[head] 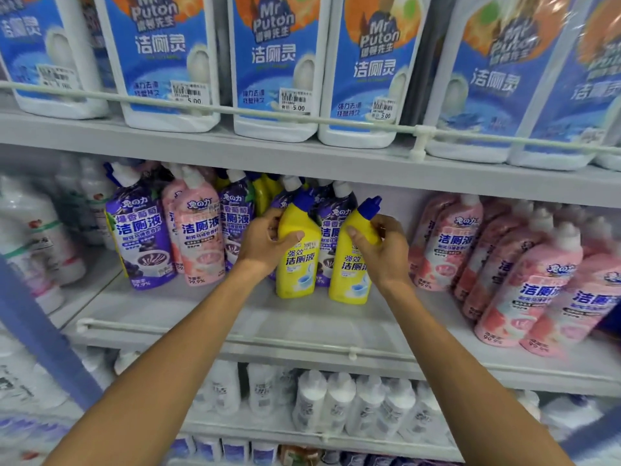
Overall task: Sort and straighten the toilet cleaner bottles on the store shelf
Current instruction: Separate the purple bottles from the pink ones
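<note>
Two yellow toilet cleaner bottles with blue caps stand side by side on the middle shelf [302, 317]. My left hand [265, 242] grips the left yellow bottle [297, 264] around its neck. The neck of the right yellow bottle [349, 274] is held by my right hand [383, 250], and this bottle leans slightly to the right. Purple bottles [141, 237] and a pink bottle [198, 237] stand to the left and behind. A group of pink bottles [524, 274] leans at the right of the same shelf.
White jugs with blue labels [275, 68] fill the top shelf behind a white rail [416, 129]. A front rail [235, 334] edges the middle shelf. White bottles [353, 405] line the lower shelf. More white bottles [30, 237] stand at far left.
</note>
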Available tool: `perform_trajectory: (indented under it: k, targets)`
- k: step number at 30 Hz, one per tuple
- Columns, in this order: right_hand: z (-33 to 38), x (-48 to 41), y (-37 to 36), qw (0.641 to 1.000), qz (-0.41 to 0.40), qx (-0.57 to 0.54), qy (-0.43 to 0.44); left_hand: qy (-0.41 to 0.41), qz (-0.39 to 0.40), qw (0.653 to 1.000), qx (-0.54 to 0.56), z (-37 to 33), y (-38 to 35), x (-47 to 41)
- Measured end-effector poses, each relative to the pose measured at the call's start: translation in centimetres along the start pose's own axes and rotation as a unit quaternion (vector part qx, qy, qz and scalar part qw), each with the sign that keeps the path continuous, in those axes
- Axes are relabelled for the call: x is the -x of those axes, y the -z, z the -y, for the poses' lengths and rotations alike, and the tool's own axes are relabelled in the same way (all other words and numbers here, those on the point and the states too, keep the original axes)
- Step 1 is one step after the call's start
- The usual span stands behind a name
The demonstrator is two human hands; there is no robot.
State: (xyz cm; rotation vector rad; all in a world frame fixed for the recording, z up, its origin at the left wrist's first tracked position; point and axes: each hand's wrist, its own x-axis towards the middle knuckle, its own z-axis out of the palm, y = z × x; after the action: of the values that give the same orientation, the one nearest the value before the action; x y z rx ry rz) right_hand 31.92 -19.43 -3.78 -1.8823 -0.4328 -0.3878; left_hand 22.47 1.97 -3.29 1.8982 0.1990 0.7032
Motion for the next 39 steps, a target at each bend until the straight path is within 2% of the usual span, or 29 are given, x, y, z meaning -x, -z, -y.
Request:
perform_trajectory:
  k: [6,9,12,15,19,21,25,28,39]
  targets:
    - [0.9,0.4,0.2,1.000,-0.006,0.009,-0.015,0.016,-0.003,1.000,0.007,0.3,0.7,0.4]
    - [1.6,1.0,0.4,0.999,-0.012,0.029,-0.027,0.046,-0.034,0.998,0.020,0.7,2.8,0.9]
    - [1.9,2.7,0.1,0.997,-0.064,0.013,-0.043,0.046,-0.074,0.996,0.032,1.8,6.1,1.7]
    - [2.8,5.4,-1.0,0.993,-0.117,0.015,-0.019,0.057,-0.089,0.993,0.052,2.6,10.1,3.1]
    - [5.2,8.1,-3.9,0.989,-0.145,0.016,0.003,0.069,-0.127,0.989,0.040,3.8,15.1,4.8]
    - [6.6,9.2,-5.9,0.992,-0.124,0.019,0.014,0.068,-0.144,0.986,0.049,4.4,17.4,5.6]
    - [9.7,10.5,-10.5,0.999,-0.012,-0.048,-0.004,0.081,-0.164,0.981,0.059,4.8,21.2,6.6]
    - [11.7,10.5,-13.5,0.997,0.039,-0.070,0.010,0.076,-0.163,0.982,0.066,3.9,22.7,6.7]
    - [16.2,4.0,-19.8,0.985,0.124,-0.114,0.042,0.071,-0.122,0.988,0.058,-0.2,21.5,1.9]
